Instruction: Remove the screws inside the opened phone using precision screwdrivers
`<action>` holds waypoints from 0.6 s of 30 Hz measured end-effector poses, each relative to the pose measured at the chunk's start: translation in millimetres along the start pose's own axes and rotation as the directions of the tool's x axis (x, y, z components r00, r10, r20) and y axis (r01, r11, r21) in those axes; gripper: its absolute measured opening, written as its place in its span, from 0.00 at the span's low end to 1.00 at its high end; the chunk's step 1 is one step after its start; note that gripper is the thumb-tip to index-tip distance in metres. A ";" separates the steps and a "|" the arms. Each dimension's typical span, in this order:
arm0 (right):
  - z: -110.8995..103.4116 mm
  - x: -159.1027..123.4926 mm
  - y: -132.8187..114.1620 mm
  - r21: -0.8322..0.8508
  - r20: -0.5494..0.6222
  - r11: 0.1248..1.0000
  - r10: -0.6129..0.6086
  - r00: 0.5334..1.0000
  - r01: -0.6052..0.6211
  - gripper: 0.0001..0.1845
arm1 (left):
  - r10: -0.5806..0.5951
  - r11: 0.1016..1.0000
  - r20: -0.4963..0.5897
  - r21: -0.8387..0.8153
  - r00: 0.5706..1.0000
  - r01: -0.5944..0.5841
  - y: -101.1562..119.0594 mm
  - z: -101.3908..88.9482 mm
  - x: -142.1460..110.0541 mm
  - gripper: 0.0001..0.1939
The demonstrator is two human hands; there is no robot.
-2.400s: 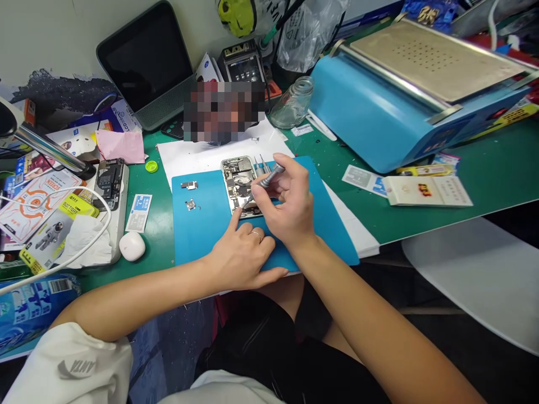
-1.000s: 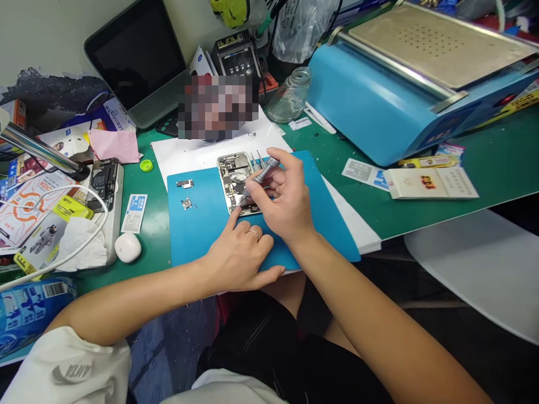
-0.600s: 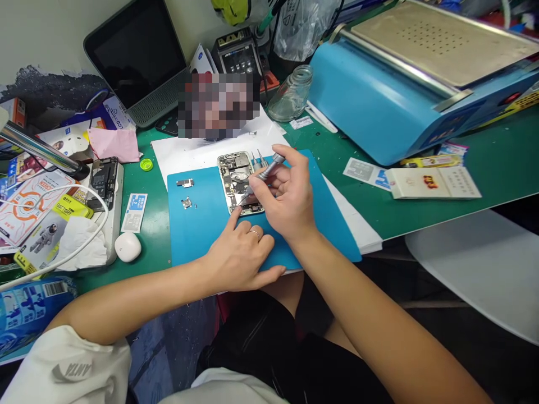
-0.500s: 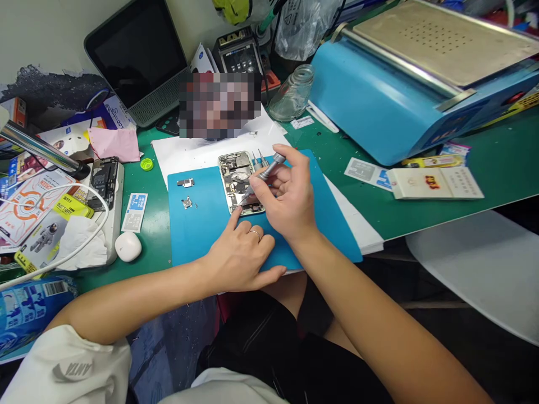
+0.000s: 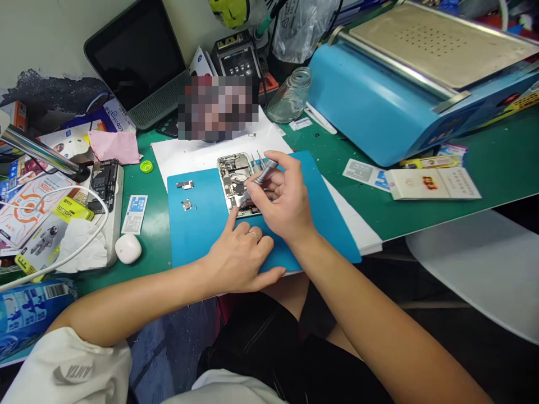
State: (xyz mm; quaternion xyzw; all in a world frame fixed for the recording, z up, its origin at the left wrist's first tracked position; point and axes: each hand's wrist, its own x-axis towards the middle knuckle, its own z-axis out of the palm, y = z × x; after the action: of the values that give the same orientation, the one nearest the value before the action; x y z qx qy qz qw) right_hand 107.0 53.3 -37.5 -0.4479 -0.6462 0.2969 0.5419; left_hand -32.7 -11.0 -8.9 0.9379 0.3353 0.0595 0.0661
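An opened smartphone (image 5: 229,178) lies with its inner boards showing on a blue mat (image 5: 202,235). My right hand (image 5: 290,205) grips a slim grey screwdriver (image 5: 265,174), tilted, its lower end over the phone's bottom part; the exact tip is hard to make out. With its index finger stretched out, my left hand (image 5: 238,252) touches the phone's lower left corner. Its other fingers are loosely bent, the thumb points away, and it holds nothing. Left of the phone are a small metal part (image 5: 185,184) and a cluster of tiny pieces (image 5: 186,204). Thin tool tips (image 5: 257,161) show behind my right hand.
White paper (image 5: 181,154) lies under the mat. To the left stand a white earbud case (image 5: 128,248), a card (image 5: 135,214) and another phone body (image 5: 103,185). A blue heating-plate machine (image 5: 370,106), a glass jar (image 5: 290,95) and a flat box (image 5: 435,183) occupy the right.
My right hand and the screwdriver have shifted slightly left over the phone's lower part. My left index finger stays at the phone's corner. The whole view has moved a little.
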 end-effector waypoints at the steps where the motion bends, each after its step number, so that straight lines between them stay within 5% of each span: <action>1: 0.0 0.1 -0.4 0.006 0.000 1.000 -0.003 1.000 0.003 0.25 | 0.000 1.000 0.002 -0.001 1.000 0.000 -0.3 -0.1 0.4 0.25; 18: 0.9 1.1 3.7 0.002 -0.027 1.000 0.013 1.000 -0.013 0.27 | 0.008 1.000 -0.014 0.000 1.000 -0.008 -1.2 3.4 -0.2 0.25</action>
State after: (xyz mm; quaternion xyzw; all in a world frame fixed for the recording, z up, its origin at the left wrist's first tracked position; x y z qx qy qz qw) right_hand 107.1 55.9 -40.4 -0.4555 -0.6354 0.2949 0.5493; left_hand -33.0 -10.5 -12.5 0.9389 0.3319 0.0662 0.0633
